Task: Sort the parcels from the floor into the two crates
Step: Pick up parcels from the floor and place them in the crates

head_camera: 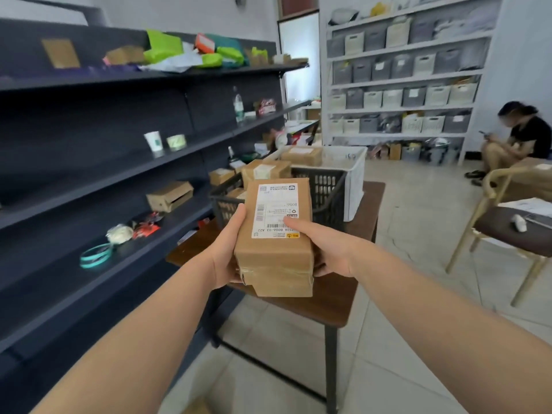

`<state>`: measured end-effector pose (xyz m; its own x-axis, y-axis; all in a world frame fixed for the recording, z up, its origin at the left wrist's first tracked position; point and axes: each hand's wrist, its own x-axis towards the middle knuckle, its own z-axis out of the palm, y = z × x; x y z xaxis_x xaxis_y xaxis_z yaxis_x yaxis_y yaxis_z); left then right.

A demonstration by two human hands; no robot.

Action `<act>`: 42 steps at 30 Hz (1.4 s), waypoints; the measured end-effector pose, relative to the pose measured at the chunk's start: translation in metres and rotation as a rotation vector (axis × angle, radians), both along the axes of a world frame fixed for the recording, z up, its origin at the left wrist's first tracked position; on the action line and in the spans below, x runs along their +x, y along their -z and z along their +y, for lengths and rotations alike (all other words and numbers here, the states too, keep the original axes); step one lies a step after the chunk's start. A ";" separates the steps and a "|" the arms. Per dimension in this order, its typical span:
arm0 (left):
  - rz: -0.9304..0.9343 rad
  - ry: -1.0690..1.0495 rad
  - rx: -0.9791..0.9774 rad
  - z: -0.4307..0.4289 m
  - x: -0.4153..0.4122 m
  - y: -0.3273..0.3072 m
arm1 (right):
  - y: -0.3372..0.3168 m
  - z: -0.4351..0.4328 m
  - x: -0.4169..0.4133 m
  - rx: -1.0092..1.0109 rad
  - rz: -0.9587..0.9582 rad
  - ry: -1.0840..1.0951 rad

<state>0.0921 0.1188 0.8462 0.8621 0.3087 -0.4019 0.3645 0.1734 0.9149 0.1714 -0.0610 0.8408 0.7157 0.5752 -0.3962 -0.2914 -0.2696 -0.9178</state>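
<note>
Dark grey shelving (89, 121) fills the left side, strewn with bags, cups and small boxes. Beside it a brown table (337, 297) carries two crates touching each other: a white crate (355, 180) at the far end with a boxed parcel (301, 155) inside, and a black crate (325, 192) nearer, also holding boxes. Above the table's near part, both hands grip one taped cardboard parcel (274, 258). The left hand (227, 252) wraps its left side. The right hand (325, 249) clasps its right side, thumb on the white label (276, 210).
</note>
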 end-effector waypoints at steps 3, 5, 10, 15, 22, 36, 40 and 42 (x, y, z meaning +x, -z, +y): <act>-0.015 -0.005 -0.001 -0.014 0.043 -0.011 | -0.016 -0.014 0.042 -0.005 -0.031 0.013; -0.029 -0.011 0.020 -0.018 0.070 -0.018 | -0.025 -0.016 0.068 0.009 -0.038 0.018; -0.099 -0.011 0.060 -0.006 0.139 -0.040 | -0.043 -0.003 0.133 0.045 -0.083 0.036; -0.129 0.008 0.058 0.019 0.220 -0.052 | -0.053 0.021 0.204 0.060 -0.119 0.087; -0.064 0.071 0.056 0.047 0.315 -0.050 | -0.040 0.046 0.289 0.083 -0.022 0.109; 0.025 -0.055 0.046 0.008 0.420 -0.025 | -0.003 0.020 0.426 0.101 0.045 -0.014; 0.001 -0.132 0.032 -0.029 0.447 -0.020 | -0.003 -0.011 0.464 0.084 0.033 -0.081; -0.011 -0.187 0.028 -0.047 0.458 -0.019 | -0.006 -0.025 0.479 0.073 0.031 -0.116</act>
